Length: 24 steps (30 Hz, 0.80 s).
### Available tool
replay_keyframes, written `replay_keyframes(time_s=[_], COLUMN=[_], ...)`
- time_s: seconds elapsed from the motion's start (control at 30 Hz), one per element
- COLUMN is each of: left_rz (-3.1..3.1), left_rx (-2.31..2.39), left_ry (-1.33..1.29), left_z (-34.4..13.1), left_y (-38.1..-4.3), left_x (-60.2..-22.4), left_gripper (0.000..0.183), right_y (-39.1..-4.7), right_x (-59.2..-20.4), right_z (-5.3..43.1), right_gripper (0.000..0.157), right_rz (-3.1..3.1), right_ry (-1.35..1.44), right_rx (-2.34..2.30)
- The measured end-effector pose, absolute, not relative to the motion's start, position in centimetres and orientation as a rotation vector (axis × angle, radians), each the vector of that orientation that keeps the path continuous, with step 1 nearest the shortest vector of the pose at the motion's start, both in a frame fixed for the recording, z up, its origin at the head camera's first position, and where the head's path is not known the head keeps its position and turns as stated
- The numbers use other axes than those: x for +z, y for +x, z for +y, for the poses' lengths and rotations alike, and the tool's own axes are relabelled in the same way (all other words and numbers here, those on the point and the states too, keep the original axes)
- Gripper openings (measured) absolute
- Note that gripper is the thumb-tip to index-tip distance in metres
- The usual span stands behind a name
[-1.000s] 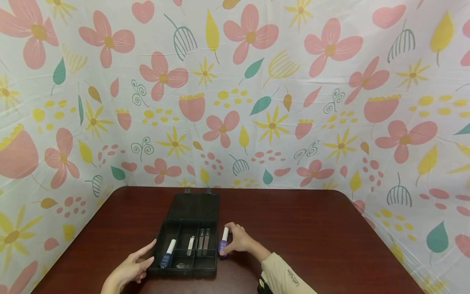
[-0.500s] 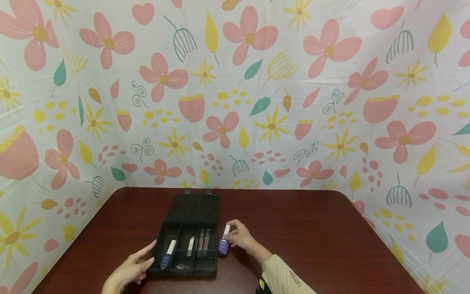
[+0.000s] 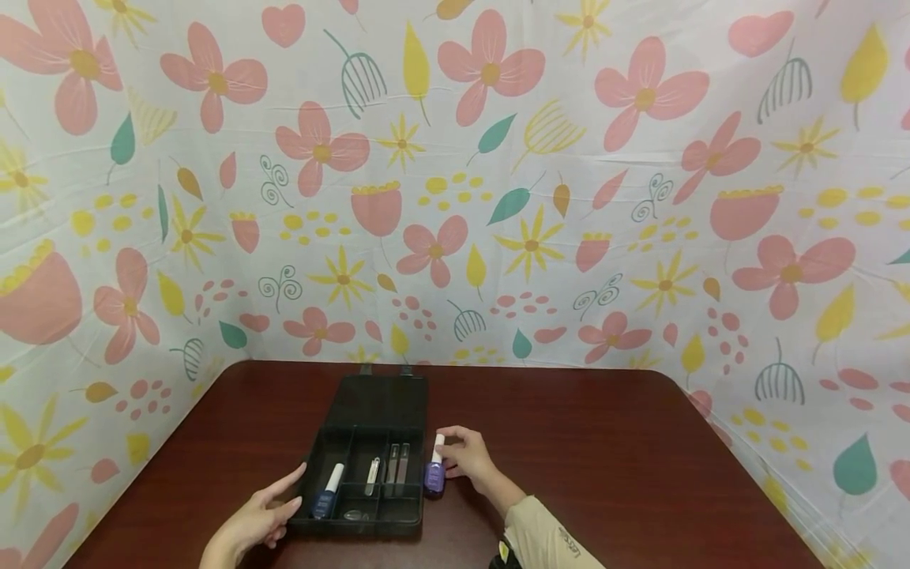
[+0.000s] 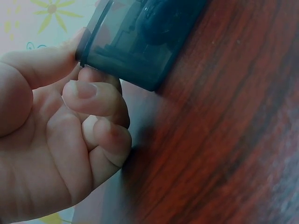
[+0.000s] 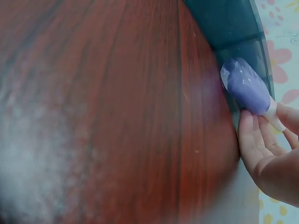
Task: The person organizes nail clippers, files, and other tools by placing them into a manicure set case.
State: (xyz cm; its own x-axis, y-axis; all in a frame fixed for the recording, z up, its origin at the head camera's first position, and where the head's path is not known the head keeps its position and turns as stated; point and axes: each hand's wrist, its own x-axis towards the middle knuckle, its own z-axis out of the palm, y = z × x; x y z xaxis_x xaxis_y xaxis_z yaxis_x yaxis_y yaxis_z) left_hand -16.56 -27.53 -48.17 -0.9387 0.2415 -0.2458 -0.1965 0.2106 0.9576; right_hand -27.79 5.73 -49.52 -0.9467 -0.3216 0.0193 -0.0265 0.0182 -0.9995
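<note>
A dark translucent compartment box (image 3: 401,512) lies on the table with its lid (image 3: 380,401) folded back. My left hand (image 3: 254,518) touches its near-left side, thumb at the rim (image 4: 83,51) and the other fingers loosely bent beside the wall. Beside the box's right wall, my right hand (image 3: 469,460) pinches the white cap (image 5: 273,114) of a purple nail polish bottle (image 3: 434,479), which stands nearly upright. A blue nail polish bottle (image 3: 325,504) leans in the left compartment. A silver nail clipper (image 3: 373,476) lies in the middle one.
Two slim dark tools (image 3: 398,464) lie in the box's right compartment; their kind is unclear. A small clear oval piece (image 3: 353,515) sits in a front compartment. The dark red table (image 3: 569,442) extends right, and a floral curtain (image 3: 455,237) hangs behind it.
My right-hand fingers have shifted from around the purple bottle's body up to its cap. The bottle stays beside the box. My left hand keeps its place.
</note>
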Motion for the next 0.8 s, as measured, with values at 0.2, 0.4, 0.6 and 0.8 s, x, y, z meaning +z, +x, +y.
replay_keyframes(time_s=[0.2, 0.4, 0.6, 0.8], left_rz=[2.160, 2.176, 2.178, 2.169], left_rx=[1.779, 1.777, 1.785, 1.793], left_ry=[0.054, 0.055, 0.041, 0.036], left_z=[-27.6, -27.5, -27.4, -27.5], left_y=[-16.7, -16.6, -16.5, -16.5], left_x=[-48.2, -48.2, -48.0, -48.1], left_gripper=[0.065, 0.064, 0.064, 0.065], right_y=[-28.1, -28.5, -29.4, -29.6], right_x=[-49.2, -48.1, -47.3, -46.9], right_z=[6.1, 6.1, 5.8, 5.5], right_gripper=[0.041, 0.042, 0.039, 0.038], right_rz=[2.013, 1.992, 1.996, 2.000], right_ry=[-0.277, -0.245, -0.230, -0.189], right_rx=[-2.067, -2.098, -2.123, -2.136])
